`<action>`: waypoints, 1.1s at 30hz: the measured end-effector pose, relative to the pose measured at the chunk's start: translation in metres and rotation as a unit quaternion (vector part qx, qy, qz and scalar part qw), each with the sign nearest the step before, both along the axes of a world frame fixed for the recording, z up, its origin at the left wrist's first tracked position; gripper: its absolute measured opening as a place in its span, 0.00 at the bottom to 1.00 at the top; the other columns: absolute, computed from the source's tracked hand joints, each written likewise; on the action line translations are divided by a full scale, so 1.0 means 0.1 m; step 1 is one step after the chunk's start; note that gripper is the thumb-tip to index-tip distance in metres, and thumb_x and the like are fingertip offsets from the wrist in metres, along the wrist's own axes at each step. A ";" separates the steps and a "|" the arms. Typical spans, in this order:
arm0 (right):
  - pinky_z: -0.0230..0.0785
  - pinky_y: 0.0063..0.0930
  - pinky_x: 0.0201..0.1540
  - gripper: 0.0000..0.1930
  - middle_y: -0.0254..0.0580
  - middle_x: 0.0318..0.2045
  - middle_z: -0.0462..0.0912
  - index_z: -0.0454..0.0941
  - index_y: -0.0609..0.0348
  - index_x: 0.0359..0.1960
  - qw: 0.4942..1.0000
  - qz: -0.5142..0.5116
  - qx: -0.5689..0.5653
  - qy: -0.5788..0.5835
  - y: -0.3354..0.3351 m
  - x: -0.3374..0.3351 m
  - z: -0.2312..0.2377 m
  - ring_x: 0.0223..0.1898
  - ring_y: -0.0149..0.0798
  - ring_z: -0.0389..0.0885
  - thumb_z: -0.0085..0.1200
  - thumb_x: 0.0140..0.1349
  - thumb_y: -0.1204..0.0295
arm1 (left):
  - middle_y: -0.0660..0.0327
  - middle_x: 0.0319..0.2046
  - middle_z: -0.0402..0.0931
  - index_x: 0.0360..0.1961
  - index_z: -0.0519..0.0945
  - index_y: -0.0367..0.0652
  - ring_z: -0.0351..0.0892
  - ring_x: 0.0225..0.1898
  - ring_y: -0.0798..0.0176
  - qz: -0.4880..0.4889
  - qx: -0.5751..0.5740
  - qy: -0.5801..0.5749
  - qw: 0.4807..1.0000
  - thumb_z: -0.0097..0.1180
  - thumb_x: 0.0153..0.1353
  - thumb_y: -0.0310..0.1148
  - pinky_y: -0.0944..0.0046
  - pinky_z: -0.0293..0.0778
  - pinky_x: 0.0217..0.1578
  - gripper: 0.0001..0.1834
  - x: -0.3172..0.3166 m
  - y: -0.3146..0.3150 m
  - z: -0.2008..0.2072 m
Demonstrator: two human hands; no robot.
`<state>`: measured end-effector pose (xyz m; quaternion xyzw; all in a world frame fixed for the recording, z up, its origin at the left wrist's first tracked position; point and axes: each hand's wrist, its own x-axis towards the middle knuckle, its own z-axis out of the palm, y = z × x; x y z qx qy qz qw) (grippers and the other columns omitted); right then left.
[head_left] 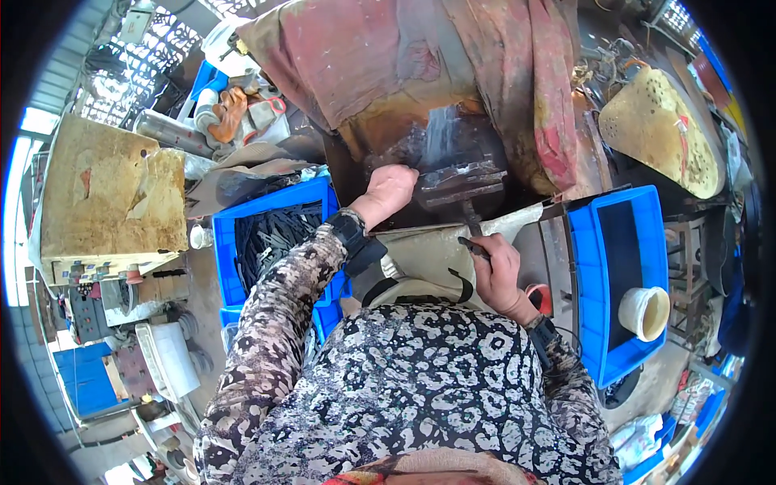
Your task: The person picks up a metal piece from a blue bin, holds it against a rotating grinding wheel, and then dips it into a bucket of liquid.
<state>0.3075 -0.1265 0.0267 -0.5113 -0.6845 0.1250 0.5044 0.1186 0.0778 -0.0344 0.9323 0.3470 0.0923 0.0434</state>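
Observation:
My left hand [390, 192] is closed in a pinch at the left end of a dark metal holder [462, 184]; whatever lies between its fingers is too small or hidden to name. From the holder a dark handle [473, 218] runs down toward me, and the fingers of my right hand [497, 271] are wrapped round its lower end. Just beyond the holder, a whitish streak like water or spray [440, 133] shows in the dark opening of a machine. A stained reddish cloth [364, 61] drapes over that opening.
At my left stands a blue crate [225, 255] with many dark flat strips [275, 238]. A second blue crate [594, 283] at my right has a white tub [644, 314] in it. A pale cloth [509, 220] hangs along the machine's near edge. Gloves [230, 113] lie at the far left.

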 end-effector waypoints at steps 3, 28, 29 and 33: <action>0.67 0.35 0.29 0.10 0.50 0.28 0.76 0.73 0.64 0.40 1.000 -0.003 -0.006 0.002 0.02 0.01 -0.03 0.26 0.50 0.74 0.54 0.55 0.81 | 0.55 0.22 0.79 0.23 0.80 0.47 0.81 0.28 0.52 -0.029 0.002 0.018 0.999 0.54 0.49 0.27 0.53 0.78 0.30 0.04 0.05 0.09 -0.16; 0.73 0.33 0.39 0.09 0.38 0.31 0.77 0.74 0.61 0.42 0.662 -0.013 -0.299 0.687 1.20 -0.26 -0.07 0.35 0.37 0.79 0.54 0.65 0.70 | 0.54 0.26 0.80 0.26 0.82 0.42 0.81 0.29 0.47 0.117 0.010 -0.090 0.989 0.54 0.52 0.33 0.51 0.77 0.31 0.08 0.12 -0.66 0.82; 0.73 0.34 0.40 0.09 0.38 0.32 0.77 0.74 0.61 0.42 0.675 -0.011 -0.280 0.683 1.21 -0.29 -0.08 0.36 0.37 0.79 0.56 0.64 0.70 | 0.54 0.25 0.80 0.27 0.82 0.42 0.81 0.27 0.49 0.096 0.029 -0.089 0.991 0.54 0.51 0.32 0.52 0.76 0.29 0.07 0.15 -0.69 0.82; 0.73 0.36 0.42 0.10 0.40 0.32 0.78 0.73 0.63 0.41 0.707 -0.002 -0.252 0.661 1.22 -0.29 -0.16 0.36 0.38 0.79 0.58 0.62 0.72 | 0.51 0.24 0.79 0.25 0.81 0.40 0.80 0.27 0.51 0.055 0.055 -0.105 0.991 0.51 0.47 0.26 0.56 0.77 0.29 0.06 0.16 -0.76 0.73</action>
